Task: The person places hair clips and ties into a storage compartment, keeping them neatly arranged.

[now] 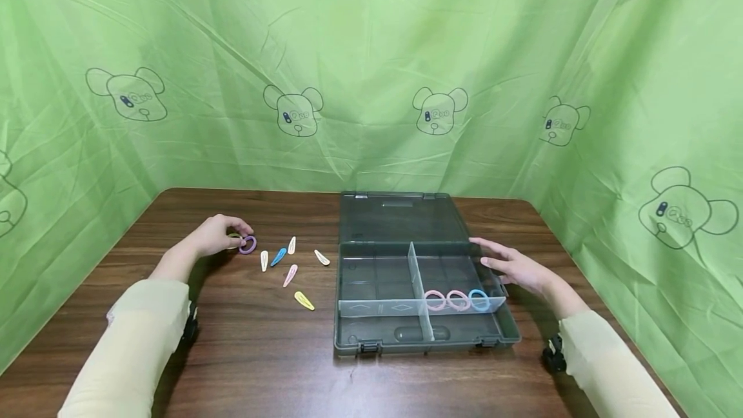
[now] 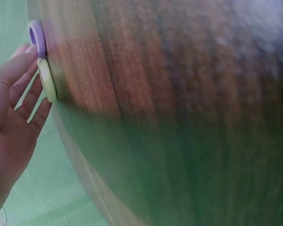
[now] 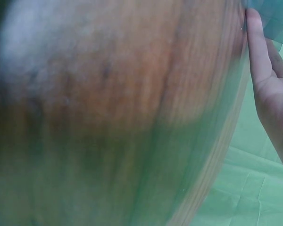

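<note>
Nearest to me are my two pale sleeves (image 1: 124, 347), one to the left of the box (image 1: 380, 279) and one to the right of it. The box is made of dark, see-through plastic, and its front wall, which has two latches (image 1: 370, 348), faces me. Inside the box, clear dividers (image 1: 380, 308) make four compartments. To the left of the box, near its front part, lies a yellow clip (image 1: 304, 300). In the back right compartment of the box, along the cross divider, there are in one row two pink rings (image 1: 426, 300) and a blue ring (image 1: 488, 300); whether they lean on it, I cannot tell. My right hand (image 1: 516, 268) is at the right side of the box. Its fingers are rather straight and spread, and they touch the wall near the hinge.

Left of the box lies also a pink clip (image 1: 290, 275), then a blue clip (image 1: 278, 257) and three white clips (image 1: 322, 257), of which one is near the box. My left hand (image 1: 211, 237) is well apart from the box, to its left. There my fingers are narrow: they pinch a purple ring (image 2: 41, 40). A yellow ring (image 2: 46, 80) is just beside it, at the other fingers; how firmly they hold it, I cannot tell. The brown surface (image 1: 249, 347) carries the box. At the back of the box its lid (image 1: 397, 218) lies turned back. Behind hangs a green curtain (image 1: 371, 50) with drawn animal heads (image 1: 298, 115).
</note>
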Demonstrator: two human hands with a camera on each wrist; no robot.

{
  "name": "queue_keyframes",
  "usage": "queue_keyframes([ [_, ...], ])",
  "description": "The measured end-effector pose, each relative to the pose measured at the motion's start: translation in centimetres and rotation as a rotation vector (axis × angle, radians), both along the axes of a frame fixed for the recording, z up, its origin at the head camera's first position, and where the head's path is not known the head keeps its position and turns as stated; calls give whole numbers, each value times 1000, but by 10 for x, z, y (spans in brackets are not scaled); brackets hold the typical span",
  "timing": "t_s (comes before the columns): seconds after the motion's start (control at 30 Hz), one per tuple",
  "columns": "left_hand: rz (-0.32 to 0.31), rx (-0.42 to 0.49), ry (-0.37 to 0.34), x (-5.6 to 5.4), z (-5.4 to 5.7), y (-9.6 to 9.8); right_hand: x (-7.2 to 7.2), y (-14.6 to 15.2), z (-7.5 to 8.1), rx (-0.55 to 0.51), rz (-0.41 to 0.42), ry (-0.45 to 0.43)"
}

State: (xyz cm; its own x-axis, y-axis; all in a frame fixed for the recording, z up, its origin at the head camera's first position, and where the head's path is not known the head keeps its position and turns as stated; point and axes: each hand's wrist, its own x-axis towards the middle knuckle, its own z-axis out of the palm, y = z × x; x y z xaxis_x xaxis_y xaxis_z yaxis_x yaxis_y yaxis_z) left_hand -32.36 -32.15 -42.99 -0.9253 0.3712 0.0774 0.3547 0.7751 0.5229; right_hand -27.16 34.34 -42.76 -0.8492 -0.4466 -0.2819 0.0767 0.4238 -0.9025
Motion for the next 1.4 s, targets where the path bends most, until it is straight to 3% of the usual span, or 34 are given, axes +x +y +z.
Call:
queue_keyframes([
  [1.0, 47, -74, 61, -1, 2, 14, 3, 0, 1, 29, -8, 12],
  [1.4, 54, -95, 77, 0, 13, 24, 3, -3, 3, 13, -11, -6],
])
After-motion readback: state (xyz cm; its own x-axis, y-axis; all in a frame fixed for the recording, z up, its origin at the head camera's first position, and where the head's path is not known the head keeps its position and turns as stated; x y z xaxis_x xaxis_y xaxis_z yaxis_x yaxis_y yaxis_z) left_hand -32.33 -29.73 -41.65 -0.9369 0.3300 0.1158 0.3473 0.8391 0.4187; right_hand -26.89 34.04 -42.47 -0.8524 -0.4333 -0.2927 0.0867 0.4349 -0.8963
